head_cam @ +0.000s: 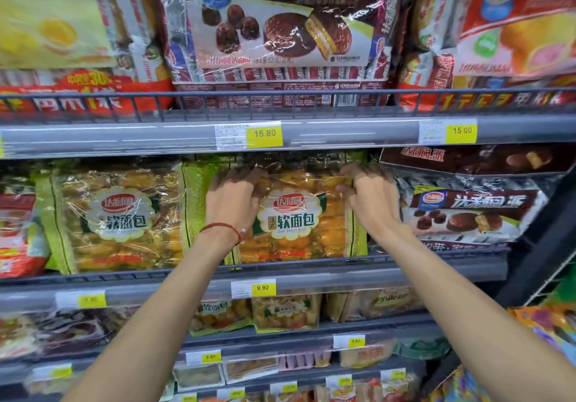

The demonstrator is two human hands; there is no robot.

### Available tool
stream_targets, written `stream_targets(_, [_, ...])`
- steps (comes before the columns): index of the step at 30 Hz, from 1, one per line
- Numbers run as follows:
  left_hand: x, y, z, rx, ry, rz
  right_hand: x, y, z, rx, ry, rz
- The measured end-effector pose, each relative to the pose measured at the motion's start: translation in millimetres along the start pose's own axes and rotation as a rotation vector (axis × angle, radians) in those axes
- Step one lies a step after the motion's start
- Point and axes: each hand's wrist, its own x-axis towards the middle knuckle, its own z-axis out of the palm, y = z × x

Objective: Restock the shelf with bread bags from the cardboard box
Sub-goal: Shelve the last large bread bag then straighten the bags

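Holding bread bag (pixel 290 224) with both hands, upright on middle shelf (pixel 156 289), face out, bottom edge behind the wire front rail (pixel 405 258). Left hand (pixel 232 196) high on the bag's left front: fingers curled tight, tips dug into the clear film near the top edge, back of hand toward camera. Right hand (pixel 371 199) at the upper right corner: fingers hooked over the top, thumb laid across the front, pinching the film. Can't tell how far either set of fingertips reaches behind the bag, too dark up there. Red string bracelet (pixel 221 228) on left wrist. Matching green-and-yellow second bread bag (pixel 121 218) just beside on the left, also upright; edges touching or overlapping, can't tell which. Chocolate pie bags (pixel 467 211) stacked at the right of the same shelf, close against the right hand. Yellow 9.90 price tag (pixel 254 288) on the shelf lip right below the held bag. 15.80 price tag (pixel 249 135) on the lip of upper shelf (pixel 343 133). Big chocolate pie pack (pixel 280 27) standing up there, directly over the held bag. Smaller bread packs (pixel 285 311) one level down. Edges of view motion-blurred, centre sharp.
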Motion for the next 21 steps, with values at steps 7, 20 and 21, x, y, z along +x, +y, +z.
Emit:
stream_targets(7, [-3,-2,-8,0.066,-0.016,0.003,2,8,-7,-0.013,-0.067,-0.01])
stream_targets(20, [9,-20,-10,0.094,-0.168,-0.096,18,19,-16,0.103,-0.092,0.031])
stream_targets(21, [9,-20,-10,0.091,-0.163,-0.111,19,20,-16,0.106,-0.115,0.041])
